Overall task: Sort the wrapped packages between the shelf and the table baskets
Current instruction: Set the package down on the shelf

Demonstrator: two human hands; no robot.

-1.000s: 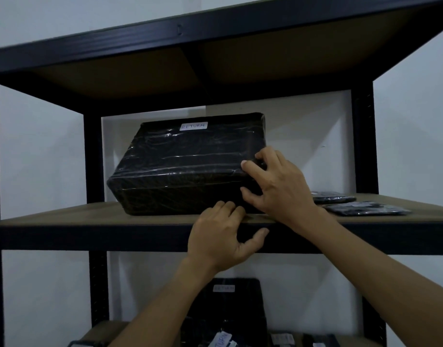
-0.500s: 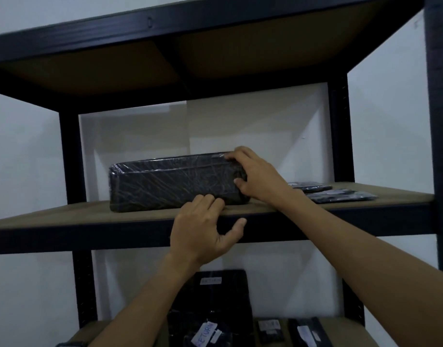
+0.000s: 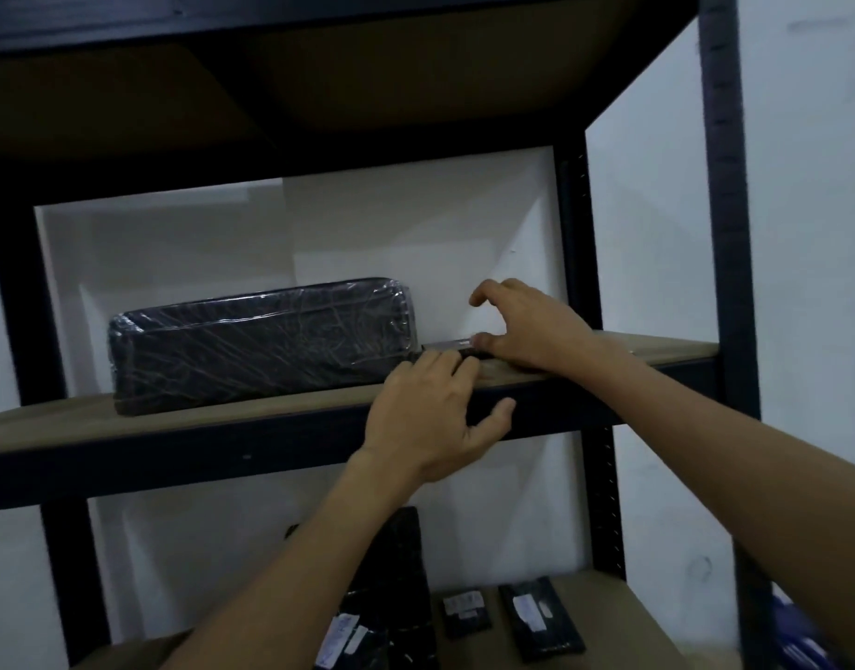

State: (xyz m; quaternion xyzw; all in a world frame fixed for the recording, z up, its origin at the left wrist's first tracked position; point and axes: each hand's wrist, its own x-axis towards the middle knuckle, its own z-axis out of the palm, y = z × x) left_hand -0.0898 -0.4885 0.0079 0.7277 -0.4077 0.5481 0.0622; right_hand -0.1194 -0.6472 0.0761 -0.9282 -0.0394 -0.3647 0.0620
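Remotely, I am watching the right hand (image 3: 531, 326) hovering over a thin flat black wrapped package (image 3: 449, 347) lying on the brown board of the black metal shelf (image 3: 174, 418). Its grip is standing half open, forefinger arched up, thumb tip touching the package's top. The left hand (image 3: 430, 413) is resting its bent fingers over the board's front edge, with the tips touching the thin package's near end. Its thumb is spreading against the front rail, and the grip is closing round nothing. A large black box-shaped package in clear film (image 3: 261, 345) is sitting just left of both hands. On the lower board, small black packages (image 3: 541, 616) are carrying white labels, their writing too blurred to read.
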